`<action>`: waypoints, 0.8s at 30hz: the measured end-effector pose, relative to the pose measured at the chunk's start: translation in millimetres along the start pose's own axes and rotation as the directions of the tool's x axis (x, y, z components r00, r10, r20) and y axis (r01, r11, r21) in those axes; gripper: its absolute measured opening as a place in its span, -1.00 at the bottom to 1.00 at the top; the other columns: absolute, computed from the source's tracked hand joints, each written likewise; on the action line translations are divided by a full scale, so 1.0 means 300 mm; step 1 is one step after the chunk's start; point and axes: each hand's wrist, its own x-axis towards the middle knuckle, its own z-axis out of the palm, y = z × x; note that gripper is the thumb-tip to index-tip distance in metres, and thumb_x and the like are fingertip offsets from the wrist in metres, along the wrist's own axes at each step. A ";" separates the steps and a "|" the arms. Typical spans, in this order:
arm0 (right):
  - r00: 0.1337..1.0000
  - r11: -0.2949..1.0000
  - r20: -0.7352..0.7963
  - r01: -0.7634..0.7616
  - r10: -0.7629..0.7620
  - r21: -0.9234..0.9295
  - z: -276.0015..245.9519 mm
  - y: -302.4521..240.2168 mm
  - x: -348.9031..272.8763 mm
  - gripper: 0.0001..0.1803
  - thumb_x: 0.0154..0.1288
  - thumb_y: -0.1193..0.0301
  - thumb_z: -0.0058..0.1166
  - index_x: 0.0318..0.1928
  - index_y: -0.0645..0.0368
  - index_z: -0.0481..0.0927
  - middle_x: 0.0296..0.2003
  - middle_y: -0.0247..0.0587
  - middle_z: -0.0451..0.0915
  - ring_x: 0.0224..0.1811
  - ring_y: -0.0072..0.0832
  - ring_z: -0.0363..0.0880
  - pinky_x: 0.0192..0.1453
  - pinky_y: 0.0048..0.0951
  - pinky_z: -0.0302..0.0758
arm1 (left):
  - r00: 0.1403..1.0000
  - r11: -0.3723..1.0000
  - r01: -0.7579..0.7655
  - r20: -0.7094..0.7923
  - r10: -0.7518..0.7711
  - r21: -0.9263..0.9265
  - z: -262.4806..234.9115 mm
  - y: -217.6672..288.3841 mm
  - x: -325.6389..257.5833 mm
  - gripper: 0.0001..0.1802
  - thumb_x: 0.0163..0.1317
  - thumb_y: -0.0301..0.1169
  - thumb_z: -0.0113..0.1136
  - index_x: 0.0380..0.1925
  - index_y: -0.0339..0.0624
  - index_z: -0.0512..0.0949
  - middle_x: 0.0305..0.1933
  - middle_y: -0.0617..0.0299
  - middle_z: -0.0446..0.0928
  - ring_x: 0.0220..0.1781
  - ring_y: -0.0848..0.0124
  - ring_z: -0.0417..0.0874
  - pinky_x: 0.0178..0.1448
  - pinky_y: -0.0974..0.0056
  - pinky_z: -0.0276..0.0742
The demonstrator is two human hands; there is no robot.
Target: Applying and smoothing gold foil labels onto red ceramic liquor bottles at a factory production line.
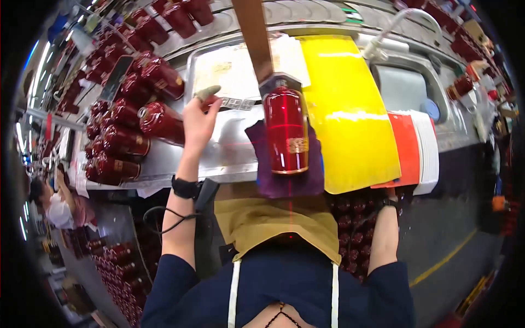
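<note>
I see my left hand raised over the bench, fingers loosely spread and holding nothing, a capped fingertip touching a small label strip. A red bottle lies on a purple cloth beside yellow sheets. My right hand is hidden under the bench edge; I cannot tell its grip.

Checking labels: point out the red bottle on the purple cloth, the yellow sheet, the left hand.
Red bottle [285, 131], head view, mid body.
Yellow sheet [350, 117], head view, centre.
Left hand [198, 121], head view, back of hand.
</note>
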 end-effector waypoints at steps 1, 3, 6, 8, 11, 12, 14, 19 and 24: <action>1.000 0.999 0.012 -0.001 0.002 -0.053 0.011 0.058 -0.068 -0.59 0.39 0.40 0.17 0.21 0.16 0.55 -0.10 -0.15 0.70 -0.17 -0.32 0.67 -0.15 -0.33 0.55 | 1.000 1.000 0.006 -0.022 -0.006 0.012 0.006 -0.004 0.014 -0.63 0.24 -0.54 0.33 0.07 -0.17 0.69 -0.29 0.19 0.72 -0.20 0.45 0.75 -0.05 0.32 0.63; 1.000 0.988 0.015 0.021 -0.019 -0.154 -0.137 0.019 -0.128 -0.59 0.40 0.41 0.16 0.23 0.14 0.54 -0.14 -0.18 0.71 -0.21 -0.35 0.68 -0.22 -0.36 0.54 | 0.994 0.993 -0.093 -0.042 0.096 0.077 0.013 -0.001 0.057 -0.62 0.22 -0.55 0.34 0.07 -0.17 0.68 -0.27 0.14 0.72 -0.19 0.41 0.76 -0.03 0.29 0.63; 0.999 0.950 0.019 0.053 -0.050 -0.308 -0.330 0.004 -0.227 -0.59 0.41 0.42 0.14 0.25 0.11 0.53 -0.20 -0.22 0.72 -0.27 -0.41 0.68 -0.31 -0.41 0.54 | 0.975 0.965 -0.187 -0.082 0.205 0.185 -0.008 0.013 0.118 -0.66 0.22 -0.57 0.30 0.03 -0.21 0.68 -0.26 0.08 0.71 -0.23 0.33 0.74 -0.02 0.24 0.62; 0.987 0.927 -0.052 0.122 -0.150 -0.354 -0.313 -0.006 -0.273 -0.57 0.44 0.41 0.16 0.28 0.11 0.49 -0.13 -0.23 0.69 -0.26 -0.49 0.65 -0.33 -0.50 0.53 | 0.914 0.905 -0.349 -0.123 0.385 0.242 0.010 0.043 0.160 -0.72 0.25 -0.58 0.25 -0.03 -0.27 0.67 -0.27 0.03 0.66 -0.27 0.24 0.70 -0.07 0.22 0.60; 0.923 0.905 -0.242 0.193 -0.298 -0.379 -0.267 -0.109 -0.450 -0.52 0.40 0.43 0.21 0.30 0.11 0.46 -0.28 -0.31 0.63 -0.44 -0.66 0.52 -0.49 -0.58 0.39 | 0.847 0.819 -0.466 -0.097 0.522 0.334 0.005 0.046 0.161 -0.75 0.25 -0.57 0.25 -0.05 -0.32 0.65 -0.23 -0.06 0.64 -0.25 0.09 0.69 -0.10 0.15 0.59; 0.902 0.888 -0.271 0.207 -0.335 -0.411 -0.311 -0.143 -0.477 -0.52 0.40 0.44 0.20 0.29 0.10 0.45 -0.33 -0.32 0.61 -0.51 -0.67 0.45 -0.52 -0.62 0.36 | 0.848 0.811 -0.495 -0.027 0.529 0.312 0.026 0.024 0.151 -0.76 0.28 -0.58 0.20 -0.05 -0.35 0.62 -0.19 -0.13 0.61 -0.20 -0.06 0.67 -0.10 0.06 0.57; 0.809 0.862 -0.393 0.251 -0.437 -0.441 -0.223 -0.213 -0.609 -0.51 0.38 0.46 0.19 0.29 0.13 0.41 -0.39 -0.36 0.54 -0.52 -0.68 0.40 -0.50 -0.67 0.35 | 0.895 0.833 -0.447 0.156 0.419 0.325 0.038 0.023 0.095 -0.67 0.30 -0.62 0.08 0.07 -0.36 0.56 -0.11 -0.19 0.60 -0.11 -0.17 0.64 -0.04 -0.02 0.57; 0.657 0.687 -0.298 0.473 -0.692 -0.552 -0.218 -0.340 -0.727 -0.52 0.43 0.49 0.16 0.31 0.21 0.38 -0.32 -0.40 0.47 -0.39 -0.70 0.41 -0.39 -0.65 0.40 | 0.901 0.860 -0.363 0.372 0.224 0.360 0.031 -0.089 0.048 -0.52 0.26 -0.72 -0.02 0.21 -0.43 0.40 0.04 -0.30 0.52 -0.05 -0.24 0.61 0.02 -0.09 0.55; 0.514 0.482 -0.144 0.617 -0.845 -0.622 -0.049 -0.452 -0.824 -0.56 0.48 0.44 0.15 0.30 0.18 0.42 -0.20 -0.36 0.48 -0.33 -0.67 0.42 -0.28 -0.64 0.44 | 0.871 0.885 -0.371 0.435 0.226 0.282 0.013 -0.110 0.047 -0.50 0.22 -0.73 -0.04 0.20 -0.38 0.42 -0.04 -0.19 0.51 0.05 -0.14 0.54 0.20 -0.13 0.42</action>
